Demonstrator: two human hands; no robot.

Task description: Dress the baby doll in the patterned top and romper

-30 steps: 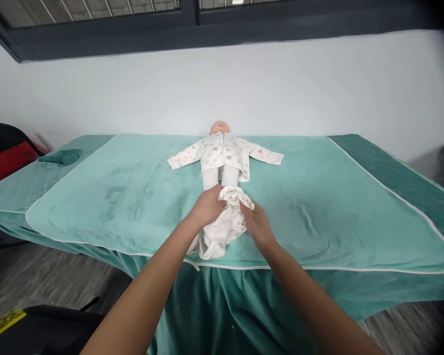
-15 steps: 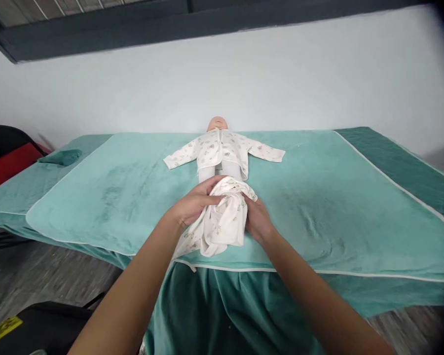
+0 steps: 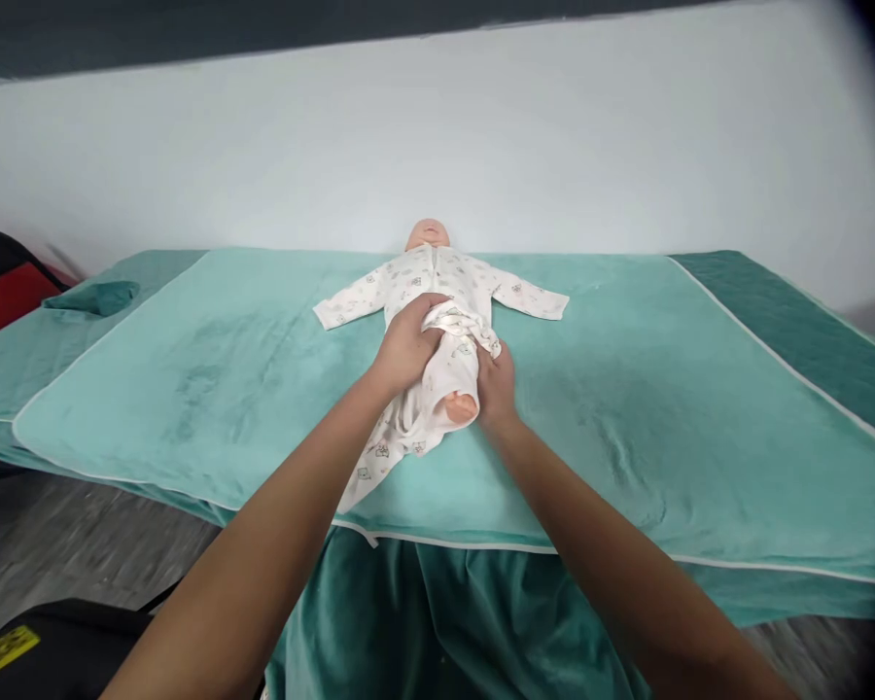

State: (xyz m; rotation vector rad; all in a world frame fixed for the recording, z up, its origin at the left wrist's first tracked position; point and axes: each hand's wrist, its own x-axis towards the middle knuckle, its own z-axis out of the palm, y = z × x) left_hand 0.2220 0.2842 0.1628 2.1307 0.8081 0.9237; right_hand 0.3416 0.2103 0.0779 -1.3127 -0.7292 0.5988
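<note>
A baby doll [image 3: 428,232] lies on its back, head toward the wall, in a white printed jacket [image 3: 408,277] with both sleeves spread out. White printed baby pants [image 3: 456,362] are bunched around one of its legs, and the doll's foot [image 3: 459,406] shows at the cuff opening. My left hand [image 3: 408,342] grips the gathered pants on the left, thumb on top. On the right side my right hand [image 3: 497,379] pinches the same cloth. The other pant leg [image 3: 375,465] hangs loose toward the bed's front edge. The doll's other leg is hidden.
The doll lies on a bed with a light green velvety cover [image 3: 663,408] edged in white piping. A small green pillow [image 3: 93,297] lies at the left end. Black and red chair [image 3: 7,282] stands at far left; a black item with a yellow label [image 3: 4,653] is at lower left.
Both hands have moved up the doll's leg, away from me, drawing the pants along. The doll's foot now shows through the cuff. The view has tilted slightly down.
</note>
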